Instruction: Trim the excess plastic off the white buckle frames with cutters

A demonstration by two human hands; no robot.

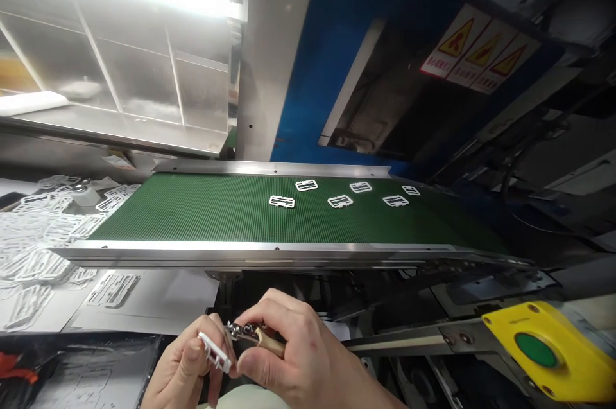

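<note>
Near the bottom centre, my left hand (190,361) pinches a small white plastic frame (214,352) between thumb and fingers, tilted on edge. Just right of it, my right hand (298,348) is closed around a small hand tool with a tan handle (269,341). Shiny metal at the tool's front (240,330) reaches the fingers of my left hand; its exact shape is hard to make out. My right thumb tip is close to the lower end of the white frame. Both hands are in front of the conveyor's near rail.
A green conveyor belt (192,210) carries several white frames (340,201) between metal rails (269,255). Many more frames (43,229) are heaped at left around a small container (84,194). A yellow box with a green button (538,349) juts in at lower right. A blue machine (308,88) stands behind.
</note>
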